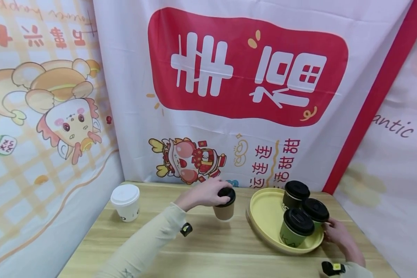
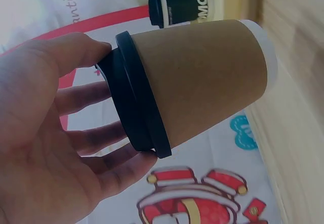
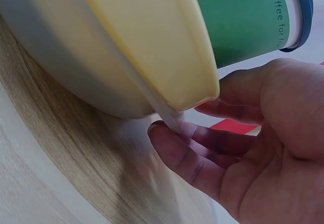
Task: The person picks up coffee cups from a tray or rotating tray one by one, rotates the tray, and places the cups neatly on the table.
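Note:
Near the middle of the table my left hand (image 1: 210, 192) holds a brown paper coffee cup (image 2: 202, 77) by its black lid, thumb on one side and fingertips on the other. The cup is upright in the head view; whether its base touches the table I cannot tell. My right hand (image 1: 340, 235) grips the edge of a round yellow tray (image 3: 152, 37) at its right side, fingers at the rim and underside. On the tray stand a dark cup (image 1: 295, 195), a green cup (image 1: 295, 231) and another green cup (image 3: 248, 21), all black-lidded and close together.
A white lidded cup (image 1: 126, 202) stands at the back left of the wooden table (image 1: 194, 247). Printed cloths hang behind and on both sides, the red-and-white one (image 1: 246, 69) right at the table's back edge.

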Motion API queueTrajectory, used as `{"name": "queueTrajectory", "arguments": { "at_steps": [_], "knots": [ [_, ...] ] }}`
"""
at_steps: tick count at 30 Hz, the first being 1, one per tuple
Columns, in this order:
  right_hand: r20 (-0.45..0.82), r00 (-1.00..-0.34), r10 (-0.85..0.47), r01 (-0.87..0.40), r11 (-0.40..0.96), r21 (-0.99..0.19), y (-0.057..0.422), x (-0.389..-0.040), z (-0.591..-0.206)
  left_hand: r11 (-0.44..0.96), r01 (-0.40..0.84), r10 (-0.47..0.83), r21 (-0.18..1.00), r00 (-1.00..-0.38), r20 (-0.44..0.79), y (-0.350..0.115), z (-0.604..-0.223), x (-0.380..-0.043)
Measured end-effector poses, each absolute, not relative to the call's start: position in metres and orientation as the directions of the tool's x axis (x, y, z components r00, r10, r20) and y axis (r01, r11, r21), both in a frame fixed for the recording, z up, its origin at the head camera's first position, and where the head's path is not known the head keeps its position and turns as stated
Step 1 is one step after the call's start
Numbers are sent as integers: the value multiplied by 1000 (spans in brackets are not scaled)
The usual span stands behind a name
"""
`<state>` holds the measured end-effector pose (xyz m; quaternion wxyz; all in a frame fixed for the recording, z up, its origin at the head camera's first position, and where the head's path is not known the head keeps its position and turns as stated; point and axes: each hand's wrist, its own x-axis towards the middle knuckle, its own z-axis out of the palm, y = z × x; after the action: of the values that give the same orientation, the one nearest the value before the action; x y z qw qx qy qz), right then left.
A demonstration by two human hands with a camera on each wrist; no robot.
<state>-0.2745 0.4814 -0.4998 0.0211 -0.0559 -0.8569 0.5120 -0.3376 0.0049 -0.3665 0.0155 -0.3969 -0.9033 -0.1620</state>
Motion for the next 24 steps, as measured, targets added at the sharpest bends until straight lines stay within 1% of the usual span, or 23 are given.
{"name": "queueTrajectory", "arguments": {
  "at_steps": [7, 14, 21, 24],
  "knots": [
    [-38, -985, 171, 112, 450, -886, 481, -275, -502, 663, 711, 690, 234, -702, 178, -29, -389, -331],
    [-27, -988, 155, 98, 470, -877, 483, -276, -501, 688, 686, 649, 238, -728, 221, -59, -406, -328],
    [-21, -995, 93, 64, 484, -873, 486, -273, -501, 695, 669, 619, 265, -743, 253, -86, -417, -328],
    [-26, -994, 105, 74, 475, -877, 485, -273, -501, 698, 661, 602, 274, -750, 276, -98, -420, -328]
  ]
}}
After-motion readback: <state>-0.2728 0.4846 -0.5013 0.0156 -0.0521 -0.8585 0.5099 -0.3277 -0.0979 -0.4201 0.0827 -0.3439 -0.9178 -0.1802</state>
